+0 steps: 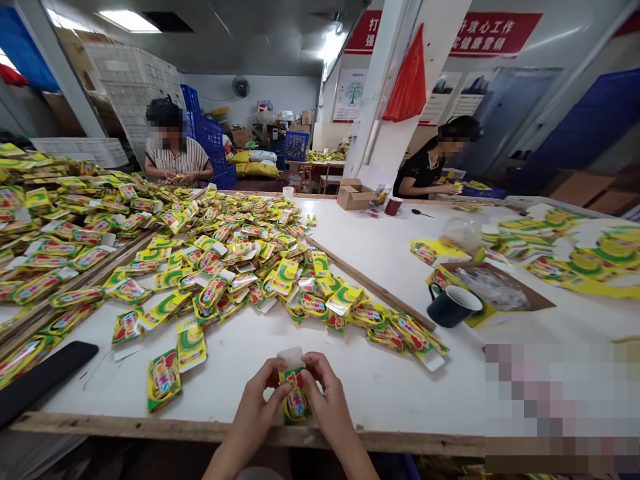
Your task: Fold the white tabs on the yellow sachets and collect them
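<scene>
At the near edge of the white counter (395, 393), toward the middle, a small yellow and green packet (297, 399) is held between two bare hands. The left hand (260, 393) and the right hand (326, 395) pinch it from either side, thumbs on the printed front, fingers curled behind near its pale top flap (291, 358). Two loose packets (164, 381) lie to the left of the hands, touching each other, and a black flat object (45, 381) rests at the near left corner. Beyond, a broad heap of packets (235, 267) spreads across the left and middle, reaching past a wooden strip (370, 279) on its right. Farther right, a dark mug (454, 306) stands just beside a low cardboard box (537, 301) holding clear plastic. On the far side are a person in a striped shirt (197, 159) and, to the right, another in black (419, 175).
</scene>
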The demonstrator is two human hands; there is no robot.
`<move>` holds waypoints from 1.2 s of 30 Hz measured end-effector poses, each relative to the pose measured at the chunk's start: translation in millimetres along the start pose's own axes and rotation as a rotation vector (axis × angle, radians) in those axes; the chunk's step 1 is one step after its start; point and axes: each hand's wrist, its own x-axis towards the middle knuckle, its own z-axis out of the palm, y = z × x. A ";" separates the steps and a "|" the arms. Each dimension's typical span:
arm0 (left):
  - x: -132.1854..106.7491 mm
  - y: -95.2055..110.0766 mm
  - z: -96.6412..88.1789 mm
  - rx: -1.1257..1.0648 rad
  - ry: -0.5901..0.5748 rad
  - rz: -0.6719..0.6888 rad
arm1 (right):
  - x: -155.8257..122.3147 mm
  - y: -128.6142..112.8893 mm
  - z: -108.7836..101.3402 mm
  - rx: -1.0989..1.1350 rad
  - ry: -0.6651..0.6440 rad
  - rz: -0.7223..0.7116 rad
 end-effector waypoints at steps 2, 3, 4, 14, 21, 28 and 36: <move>6.2 2.6 -3.4 -0.021 -0.017 -0.026 | 3.9 -2.8 -4.7 -0.040 -0.047 0.020; 10.0 2.9 -3.6 -0.032 -0.015 -0.041 | 5.7 -4.1 -7.0 -0.070 -0.058 0.039; 14.1 2.6 -2.9 -0.039 -0.020 -0.055 | 7.4 -5.1 -9.4 -0.103 -0.061 0.057; 34.0 -4.0 5.4 -0.079 -0.101 -0.065 | 10.2 5.2 -17.8 -0.116 -0.001 0.070; 32.2 -0.8 11.6 -0.091 -0.069 -0.030 | 10.9 -1.7 -13.4 -0.084 0.018 0.006; 21.8 1.7 13.7 -0.238 0.043 -0.047 | 4.4 2.0 -10.0 0.027 0.094 0.017; 18.8 13.2 15.3 -0.047 0.091 0.006 | 0.0 -17.7 -13.5 -0.145 0.056 -0.062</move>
